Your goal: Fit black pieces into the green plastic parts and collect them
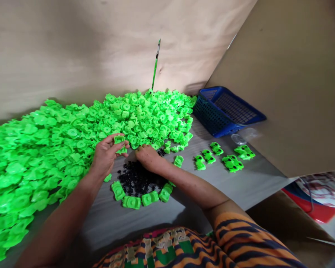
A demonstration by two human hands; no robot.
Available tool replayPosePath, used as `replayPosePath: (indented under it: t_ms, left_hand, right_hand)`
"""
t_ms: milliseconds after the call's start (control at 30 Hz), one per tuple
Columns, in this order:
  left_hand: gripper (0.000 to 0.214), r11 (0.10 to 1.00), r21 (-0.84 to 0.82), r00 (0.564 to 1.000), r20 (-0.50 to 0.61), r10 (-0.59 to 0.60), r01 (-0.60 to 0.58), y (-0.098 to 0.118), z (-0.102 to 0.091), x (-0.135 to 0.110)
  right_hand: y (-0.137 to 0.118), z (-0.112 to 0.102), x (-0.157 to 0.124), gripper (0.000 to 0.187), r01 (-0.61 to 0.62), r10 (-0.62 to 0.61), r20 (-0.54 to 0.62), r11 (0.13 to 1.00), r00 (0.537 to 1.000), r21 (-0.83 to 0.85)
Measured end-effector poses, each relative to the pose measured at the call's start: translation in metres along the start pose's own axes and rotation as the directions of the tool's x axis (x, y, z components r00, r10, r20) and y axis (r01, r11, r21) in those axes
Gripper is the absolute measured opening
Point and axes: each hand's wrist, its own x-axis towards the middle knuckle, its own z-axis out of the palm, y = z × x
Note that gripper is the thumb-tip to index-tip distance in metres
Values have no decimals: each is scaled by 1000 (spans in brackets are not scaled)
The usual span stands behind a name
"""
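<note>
Raised over the edge of the green heap, my left hand [107,152] pinches a bright green plastic toy car body [119,140] between thumb and fingers, its hollow side facing me. My right hand [147,157] reaches down at the far side of a pile of small black wheel-and-axle parts [139,180]. Its fingers are bent down and partly hidden, so whether they hold a part does not show. Several green car bodies lie in an arc around the near side of the black pile, among them one body [131,202] at the front.
A large heap of green car bodies [80,126] covers the back and left of the grey table [220,193]. At the right stand a blue basket [220,119] and green pieces fitted with black parts [232,163]. A thin green stick [155,69] rises behind the heap.
</note>
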Motion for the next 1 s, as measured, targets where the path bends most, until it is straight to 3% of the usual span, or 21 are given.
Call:
replayPosePath:
  t_ms: [400, 533, 600, 700, 800, 900, 1000]
  left_hand:
    - [50, 996, -30, 996, 29, -82, 83, -6, 2, 3]
    - [46, 992, -59, 994, 31, -109, 111, -7, 0, 5]
    - [45, 990, -69, 992, 44, -120, 123, -9, -1, 6]
    - [45, 988, -73, 989, 68, -131, 135, -12, -3, 7]
    - [44, 986, -71, 986, 90, -143, 150, -13, -3, 6]
    - [43, 986, -71, 985, 98, -144, 151, -14, -4, 6]
    - [44, 985, -76, 983, 108, -148, 157, -14, -4, 5]
  right_hand:
    - [1, -2, -2, 32, -5, 4, 22, 1000, 1000, 28]
    - [16, -9, -7, 29, 48, -29, -84, 971, 996, 234]
    - [28, -10, -9, 29, 175, -79, -216, 865, 973, 471]
    - [45, -9, -8, 22, 338, -84, -347, 517, 934, 786]
    - [52, -6, -5, 4, 369, -23, -374, 231, 927, 900]
    - [49, -4, -3, 10, 387, 58, -402, 181, 914, 904]
    - [43, -6, -5, 9, 404, 140, -453, 279, 880, 871]
